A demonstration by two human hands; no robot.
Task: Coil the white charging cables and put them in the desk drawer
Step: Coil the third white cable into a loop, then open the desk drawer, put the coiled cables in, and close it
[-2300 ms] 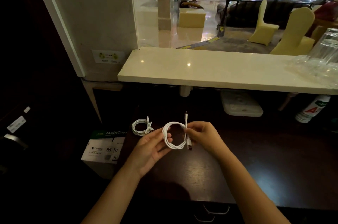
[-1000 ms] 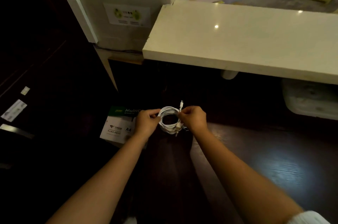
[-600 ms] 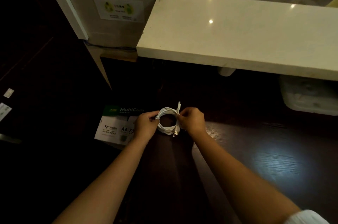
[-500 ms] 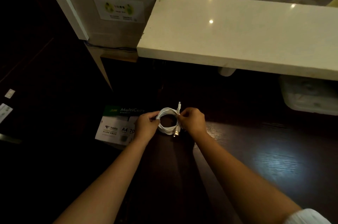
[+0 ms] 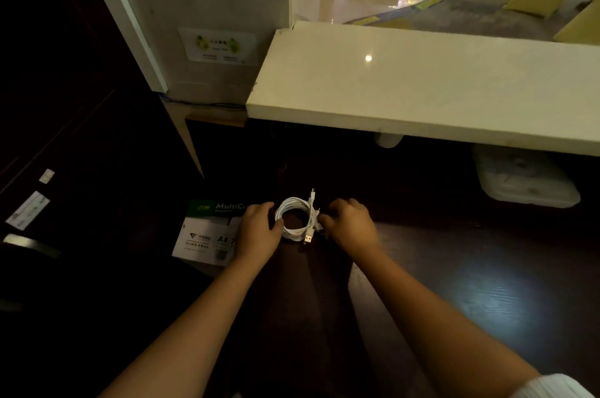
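Two hands are seen at the far part of the dark bench (image 5: 454,284), one on each side of a coiled white cable (image 5: 297,219). The coil lies flat on the bench, with one plug (image 5: 312,193) pointing far and a USB plug (image 5: 307,238) pointing near. The left hand (image 5: 258,230) is placed at the left rim of the coil; its fingers are loosely curled and the thumb touches the cable. The right hand (image 5: 349,225) is placed at the right rim, fingers bent down toward the cable; whether the cable is pinched cannot be told. A paper box (image 5: 207,232) marked A4 is seen left of the left hand. A pale stone shelf (image 5: 422,89) runs above the far side.
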